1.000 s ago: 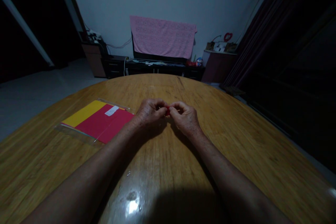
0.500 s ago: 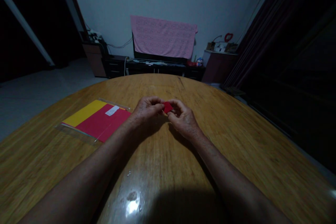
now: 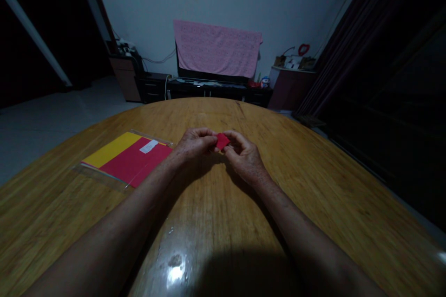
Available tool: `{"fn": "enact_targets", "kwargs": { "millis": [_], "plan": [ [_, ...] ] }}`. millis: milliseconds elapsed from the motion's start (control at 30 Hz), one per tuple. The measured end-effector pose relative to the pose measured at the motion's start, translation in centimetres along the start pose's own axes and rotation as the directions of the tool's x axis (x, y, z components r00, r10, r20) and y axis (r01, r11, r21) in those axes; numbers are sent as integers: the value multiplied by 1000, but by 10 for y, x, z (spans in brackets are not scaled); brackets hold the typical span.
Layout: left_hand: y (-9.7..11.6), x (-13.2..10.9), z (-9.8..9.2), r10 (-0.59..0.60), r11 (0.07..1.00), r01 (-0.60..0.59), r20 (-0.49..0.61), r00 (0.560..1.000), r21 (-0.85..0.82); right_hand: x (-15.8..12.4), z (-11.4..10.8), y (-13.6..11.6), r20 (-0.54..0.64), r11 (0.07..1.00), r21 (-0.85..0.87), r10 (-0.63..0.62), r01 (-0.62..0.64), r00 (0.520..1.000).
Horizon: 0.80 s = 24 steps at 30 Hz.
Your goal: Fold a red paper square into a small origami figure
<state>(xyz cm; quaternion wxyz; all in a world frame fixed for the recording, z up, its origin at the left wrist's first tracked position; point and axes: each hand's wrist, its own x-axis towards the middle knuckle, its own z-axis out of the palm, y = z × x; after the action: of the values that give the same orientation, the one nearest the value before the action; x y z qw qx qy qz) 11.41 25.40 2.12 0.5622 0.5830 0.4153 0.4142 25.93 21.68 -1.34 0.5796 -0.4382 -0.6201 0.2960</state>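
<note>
A small folded piece of red paper (image 3: pixel 222 141) is pinched between my two hands above the middle of the wooden table (image 3: pixel 216 222). My left hand (image 3: pixel 197 143) grips its left side, thumb on the near face. At its right side, my right hand (image 3: pixel 245 154) holds it between thumb and fingers. Parts of the paper's edges are hidden by the fingertips. Left of my left forearm lies a clear plastic sleeve with yellow and red paper sheets (image 3: pixel 130 160) and a white label (image 3: pixel 148 146).
Beyond the table's far edge stands a low dark cabinet (image 3: pixel 153 88) with a screen under a pink cloth (image 3: pixel 218 48). A side cabinet (image 3: pixel 291 88) with small items is at the right, near a dark curtain (image 3: pixel 343 41). Light glares off the near tabletop.
The red paper has tilted slightly, so its face looks brighter and a little wider. Both hands keep their hold in nearly the same place.
</note>
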Motion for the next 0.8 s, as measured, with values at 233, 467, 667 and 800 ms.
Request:
{"fn": "enact_targets", "kwargs": {
  "millis": [233, 467, 667, 800],
  "plan": [
    [0, 0, -4, -194, 968, 206, 89, 977, -146, -4, 2, -6, 67, 991, 93, 92, -99, 993],
    [-4, 2, -10, -221, 939, 261, 189, 957, -222, -5, 1, -12, 136, 928, 290, 202, -234, 970],
    [-6, 4, -14, -209, 930, 260, 207, 956, -260, -4, -4, -10, 166, 934, 280, 180, -222, 969],
    [-7, 4, -14, -219, 923, 273, 213, 952, -271, -6, -3, -10, 168, 930, 288, 186, -229, 968]
  ]
}}
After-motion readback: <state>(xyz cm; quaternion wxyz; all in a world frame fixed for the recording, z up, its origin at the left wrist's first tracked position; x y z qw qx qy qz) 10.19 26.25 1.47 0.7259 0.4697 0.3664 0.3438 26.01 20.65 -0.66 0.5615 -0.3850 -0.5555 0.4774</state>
